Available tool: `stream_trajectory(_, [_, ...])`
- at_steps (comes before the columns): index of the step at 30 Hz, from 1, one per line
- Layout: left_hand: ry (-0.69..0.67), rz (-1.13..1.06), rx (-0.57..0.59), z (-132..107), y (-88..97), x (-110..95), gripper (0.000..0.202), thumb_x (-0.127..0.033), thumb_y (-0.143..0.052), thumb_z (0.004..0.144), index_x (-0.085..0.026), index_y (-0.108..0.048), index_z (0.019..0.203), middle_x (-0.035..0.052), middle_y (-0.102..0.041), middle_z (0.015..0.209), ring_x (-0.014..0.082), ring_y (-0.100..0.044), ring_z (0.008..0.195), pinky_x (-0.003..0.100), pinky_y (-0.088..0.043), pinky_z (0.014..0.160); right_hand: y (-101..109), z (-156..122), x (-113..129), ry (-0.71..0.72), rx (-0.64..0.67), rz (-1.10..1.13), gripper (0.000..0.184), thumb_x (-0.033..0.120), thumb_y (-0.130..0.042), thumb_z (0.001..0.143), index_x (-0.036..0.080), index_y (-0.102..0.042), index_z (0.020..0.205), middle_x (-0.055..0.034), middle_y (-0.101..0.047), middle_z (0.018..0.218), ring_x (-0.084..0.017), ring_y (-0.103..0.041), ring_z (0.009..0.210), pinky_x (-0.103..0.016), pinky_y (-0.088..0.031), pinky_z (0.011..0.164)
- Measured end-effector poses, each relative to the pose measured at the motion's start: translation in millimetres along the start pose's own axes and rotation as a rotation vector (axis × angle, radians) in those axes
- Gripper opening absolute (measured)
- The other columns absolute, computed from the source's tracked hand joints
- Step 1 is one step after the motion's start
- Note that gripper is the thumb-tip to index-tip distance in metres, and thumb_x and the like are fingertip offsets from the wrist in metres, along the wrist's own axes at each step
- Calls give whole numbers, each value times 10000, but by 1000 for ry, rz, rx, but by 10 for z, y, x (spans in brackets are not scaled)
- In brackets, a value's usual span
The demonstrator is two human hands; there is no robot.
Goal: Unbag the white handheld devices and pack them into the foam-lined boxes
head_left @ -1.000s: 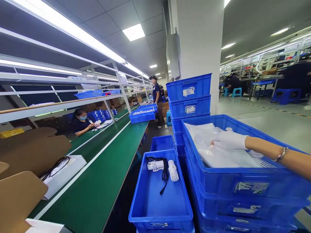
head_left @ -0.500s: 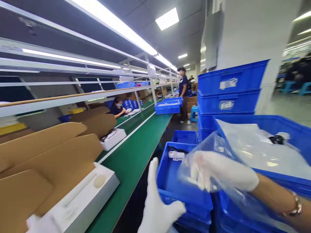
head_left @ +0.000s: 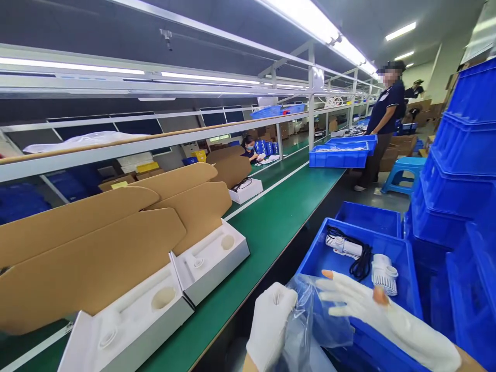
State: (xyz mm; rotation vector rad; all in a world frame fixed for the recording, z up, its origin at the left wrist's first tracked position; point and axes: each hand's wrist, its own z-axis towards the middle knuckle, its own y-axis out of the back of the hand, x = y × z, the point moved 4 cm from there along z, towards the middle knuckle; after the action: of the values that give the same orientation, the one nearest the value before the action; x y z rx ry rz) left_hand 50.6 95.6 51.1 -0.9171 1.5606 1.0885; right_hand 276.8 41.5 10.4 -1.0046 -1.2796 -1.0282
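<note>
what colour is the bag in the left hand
The bag is colourless, see-through plastic; the head view shows it.

Head camera, facing forward and down along green bench [head_left: 275, 212]; left hand [head_left: 271, 320], right hand [head_left: 391, 318] close.

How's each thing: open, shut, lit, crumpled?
Clear plastic bag: crumpled
White-gloved left hand: closed on the bag
White-gloved right hand: open
White cardboard boxes with brown flaps: open
Black cable: coiled
White plastic devices: lying in blue plastic bin
White ceiling light: lit

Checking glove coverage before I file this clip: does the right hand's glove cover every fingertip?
No, two bare fingertips show through the white glove on the right hand.
</note>
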Motion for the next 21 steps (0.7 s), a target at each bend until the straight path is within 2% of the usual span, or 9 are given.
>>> stream_trajectory(2, [3,25,47,25,43,-30,264,-434,-562,747,-221,-445,645,-35,-438,666,138,-359,670,300,-326,644,-42,-12,-46,-39,-6,-59,1034,915,-546,813,290,-358,1616,-141,-474,1597,-338,-499,1428,-490,-440,1173])
stream_trajectory(3, [6,34,79,40,61,-46,279,-443,-569,755,-221,-441,645,-39,-426,664,134,-343,662,298,-322,640,-69,2,-59,-67,-31,-131,976,860,-630,811,274,-431,1567,-146,-545,1529,-336,-541,1376,-473,-445,1159])
stream_trajectory(5, [13,34,146,84,104,-68,307,-463,-580,773,-221,-436,649,-48,-397,657,127,-318,645,292,-320,635,-119,50,-50,-132,-99,-290,676,787,-614,866,227,-674,1240,-125,-718,1192,-314,-657,1103,-431,-522,987])
stream_trajectory(6, [19,39,186,118,126,-66,306,-462,-579,786,-219,-448,654,-49,-395,655,126,-324,639,289,-326,638,-144,76,-32,-163,-118,-331,610,785,-557,888,211,-702,1037,-103,-727,997,-283,-661,926,-401,-532,853])
stream_trajectory(9, [9,162,220,247,211,-6,250,-397,-550,839,-212,-511,675,-27,-479,672,146,-423,658,294,-366,679,-188,126,27,-256,-141,-303,645,847,-465,848,214,-563,771,-22,-582,680,-171,-479,602,-313,-373,578])
stream_trajectory(13, [-169,578,-289,240,297,81,162,-328,-538,891,-219,-656,915,69,-671,927,250,-576,896,373,-420,850,-208,170,-13,-299,-260,-239,657,898,-476,767,247,-401,719,47,-393,629,-133,-320,574,-303,-258,554])
stream_trajectory(15, [-203,559,-362,104,116,195,190,-374,-537,921,-234,-662,948,67,-680,927,259,-601,895,377,-437,844,-265,209,-114,-250,-355,-226,639,866,-524,769,255,-345,714,52,-347,670,-140,-303,617,-303,-275,576])
stream_trajectory(18, [1,214,-79,-56,-371,539,177,-408,-628,876,-233,-627,847,4,-646,751,209,-607,747,318,-455,729,-454,287,-303,-167,-381,-142,617,788,-612,783,253,-308,736,57,-327,707,-141,-294,656,-290,-300,598])
stream_trajectory(21, [115,-215,116,-91,-686,821,336,-430,-807,733,-181,-657,900,32,-704,831,213,-655,832,299,-494,781,-589,337,-376,-151,-333,-125,629,745,-665,752,248,-282,704,70,-294,665,-130,-262,638,-282,-264,586])
